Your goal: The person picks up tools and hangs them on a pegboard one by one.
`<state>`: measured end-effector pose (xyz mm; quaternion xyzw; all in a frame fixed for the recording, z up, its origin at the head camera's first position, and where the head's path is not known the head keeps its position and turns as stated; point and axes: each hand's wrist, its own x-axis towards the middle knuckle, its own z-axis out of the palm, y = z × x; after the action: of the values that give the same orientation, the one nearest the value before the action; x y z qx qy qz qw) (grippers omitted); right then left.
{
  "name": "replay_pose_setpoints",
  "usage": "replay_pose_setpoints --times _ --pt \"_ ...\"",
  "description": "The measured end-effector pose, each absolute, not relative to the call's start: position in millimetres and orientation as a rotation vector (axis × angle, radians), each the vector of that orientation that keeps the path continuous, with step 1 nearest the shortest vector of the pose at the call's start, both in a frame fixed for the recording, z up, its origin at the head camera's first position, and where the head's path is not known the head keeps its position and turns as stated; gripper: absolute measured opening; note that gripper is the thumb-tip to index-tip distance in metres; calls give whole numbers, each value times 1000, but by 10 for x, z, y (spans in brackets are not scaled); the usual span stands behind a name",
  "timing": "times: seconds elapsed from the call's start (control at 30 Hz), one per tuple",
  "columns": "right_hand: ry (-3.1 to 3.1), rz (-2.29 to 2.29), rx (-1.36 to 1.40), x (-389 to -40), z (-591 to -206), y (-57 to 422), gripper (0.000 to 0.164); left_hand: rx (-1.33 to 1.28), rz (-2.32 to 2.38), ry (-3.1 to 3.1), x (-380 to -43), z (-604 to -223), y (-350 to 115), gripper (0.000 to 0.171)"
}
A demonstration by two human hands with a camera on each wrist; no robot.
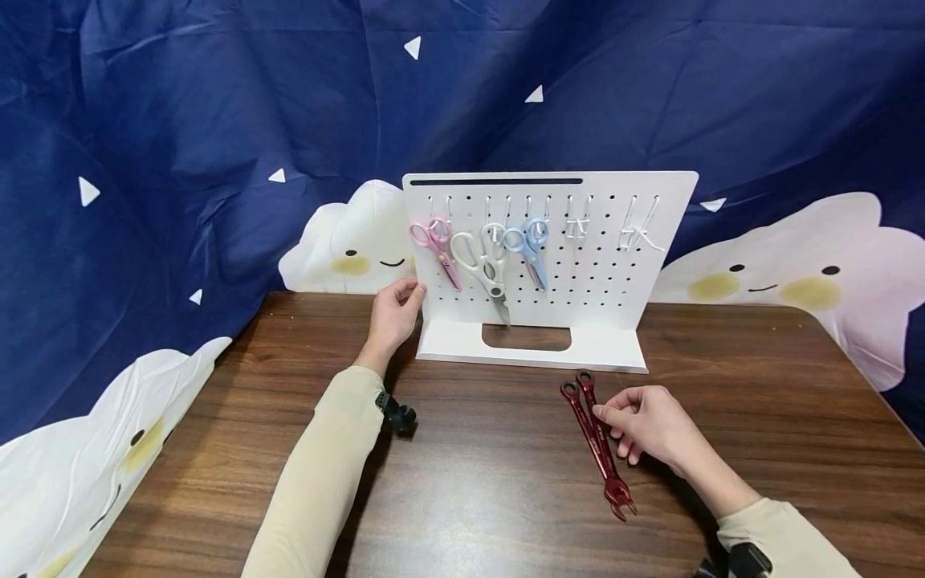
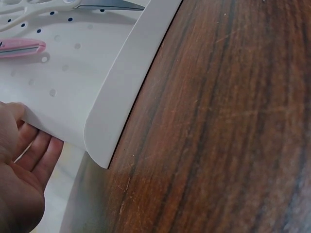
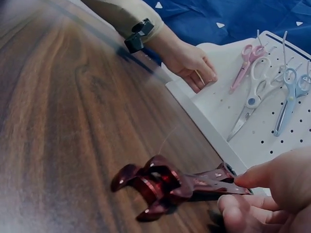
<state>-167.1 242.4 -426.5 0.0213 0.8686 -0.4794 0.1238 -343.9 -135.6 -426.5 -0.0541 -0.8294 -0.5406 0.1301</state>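
Note:
My left hand (image 1: 396, 309) pinches the left edge of a white pegboard (image 1: 448, 309), thumb on the front face and fingers curled behind it, as the left wrist view shows. My right hand (image 1: 649, 421) holds a pair of dark red combination wrenches (image 1: 600, 449) between thumb and fingers, in front of the board's base. Their ring ends point toward the board and spread slightly apart; the open ends overlap, nearer to me. Pink scissors (image 1: 437, 241), white scissors (image 1: 491, 269) and light blue scissors (image 1: 531, 249) hang from hooks on the board.
At the board's right, white wire hooks (image 1: 637, 233) stick out with nothing hung on them. The board's foot (image 1: 448, 345) rests on a brown wooden table (image 1: 470, 482). Behind stands a dark blue cloth (image 1: 253, 96) with white clouds and triangles.

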Motion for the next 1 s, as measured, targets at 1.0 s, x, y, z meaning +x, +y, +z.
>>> replay_pose_setpoints --times 1.0 --pt "2405 -1453 -23 -1709 -4325 2442 17 -171 -1565 -2419 -3431 -4262 -1367 36"
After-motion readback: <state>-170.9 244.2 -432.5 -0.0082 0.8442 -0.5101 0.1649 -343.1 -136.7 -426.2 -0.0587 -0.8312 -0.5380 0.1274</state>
